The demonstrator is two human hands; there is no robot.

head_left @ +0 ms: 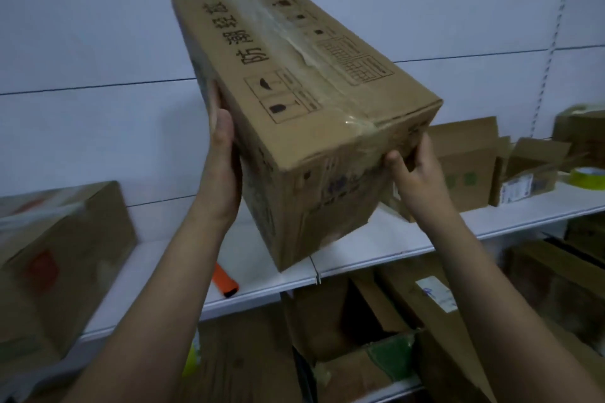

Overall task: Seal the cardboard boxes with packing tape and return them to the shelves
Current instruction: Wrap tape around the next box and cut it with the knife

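I hold a long brown cardboard box up in the air above the white shelf, tilted with its near end low. Clear packing tape runs along its top seam and down over the near end. My left hand lies flat against the box's left side, fingers straight. My right hand grips the near right corner, thumb on the end face and fingers curled round the right side. A roll of yellowish tape lies at the far right of the shelf.
A taped box stands on the shelf at the left. An orange cutter lies near the shelf's front edge. Open cartons stand at the back right. More boxes fill the lower shelf.
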